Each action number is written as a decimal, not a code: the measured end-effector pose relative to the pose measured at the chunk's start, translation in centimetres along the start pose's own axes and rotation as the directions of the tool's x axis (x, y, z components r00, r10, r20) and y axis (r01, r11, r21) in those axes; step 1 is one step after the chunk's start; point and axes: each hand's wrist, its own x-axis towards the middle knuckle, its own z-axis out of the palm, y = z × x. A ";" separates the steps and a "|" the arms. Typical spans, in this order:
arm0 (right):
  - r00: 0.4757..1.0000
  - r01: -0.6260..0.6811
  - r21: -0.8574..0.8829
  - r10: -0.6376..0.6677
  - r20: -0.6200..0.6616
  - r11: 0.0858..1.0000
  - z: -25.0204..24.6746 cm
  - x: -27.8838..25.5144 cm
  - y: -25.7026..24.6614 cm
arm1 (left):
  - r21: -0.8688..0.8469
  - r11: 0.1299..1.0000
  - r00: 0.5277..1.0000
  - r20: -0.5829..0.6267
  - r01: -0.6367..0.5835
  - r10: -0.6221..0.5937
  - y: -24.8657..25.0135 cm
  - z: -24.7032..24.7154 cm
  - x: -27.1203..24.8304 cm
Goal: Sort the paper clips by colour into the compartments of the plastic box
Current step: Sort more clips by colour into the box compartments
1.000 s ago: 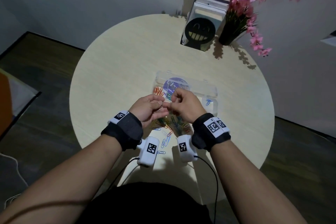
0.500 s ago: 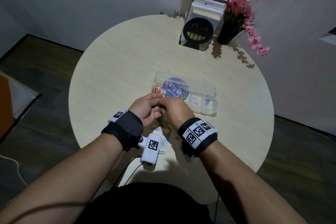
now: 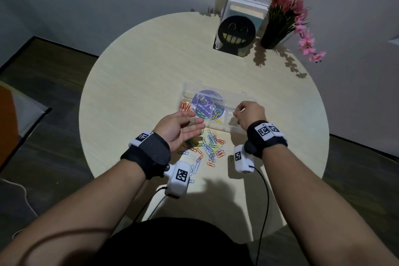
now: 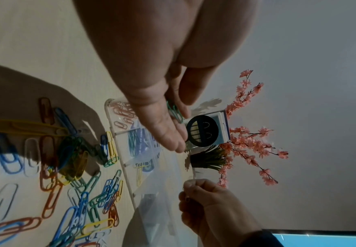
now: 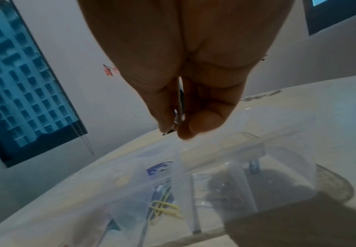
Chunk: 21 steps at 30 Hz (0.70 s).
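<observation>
The left hand point(image 3: 180, 126) lay palm-up just in front of the plastic box point(image 3: 213, 112), its fingers point(image 4: 166, 133) straight and relaxed, with a few green paper clips point(image 4: 173, 111) resting loose across them. The right hand point(image 3: 250, 114) hung over the right end of the box, knuckles up and fingers curled in, thumb and forefinger pinching a small pale paper clip point(image 5: 178, 119) whose colour could not be told for certain.

The loose paper clips point(image 3: 207, 147) lay in a tangled scatter on the tabletop point(image 3: 140, 71) just in front of the box, between the two wrists: blue, orange, green, yellow and white ones, many overlapping.

The box was clear, long and narrow, open at the top, split by thin walls into a row of compartments, with a round purple label point(image 3: 208, 103) showing through its middle. Orange clips point(image 3: 185, 106) filled the compartment at its left end, green clips point(image 3: 201, 113) lay in the next one, and yellow clips point(image 3: 217, 117) in the one after that. In the right wrist view one blue clip point(image 5: 254, 166) sat in a compartment at the box's right end, under the right hand.

Behind the box, at the far edge of the tabletop, stood a black bookend with a grinning face point(image 3: 236, 33) holding books, and a vase of pink blossoms point(image 3: 280, 17).
</observation>
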 end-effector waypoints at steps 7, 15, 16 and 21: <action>0.998 -0.033 0.149 0.040 -0.042 0.988 -0.4 0.1 1.1 | 0.024 1.000 1.000 0.007 0.009 -0.009 -0.2 0.1 0.4; 0.840 0.489 0.051 -0.486 0.241 0.871 1.8 -6.4 -3.9 | 0.076 0.995 0.996 0.050 0.064 -0.068 -1.0 1.0 0.7; 0.832 0.513 0.011 -0.500 0.243 0.859 2.4 -6.7 -4.0 | 0.088 0.993 0.996 0.051 0.072 -0.077 -0.9 0.9 0.5; 0.808 0.572 -0.034 -0.556 0.195 0.819 4.4 -7.5 -3.9 | 0.086 0.989 0.989 0.077 0.122 -0.129 -0.6 0.1 0.3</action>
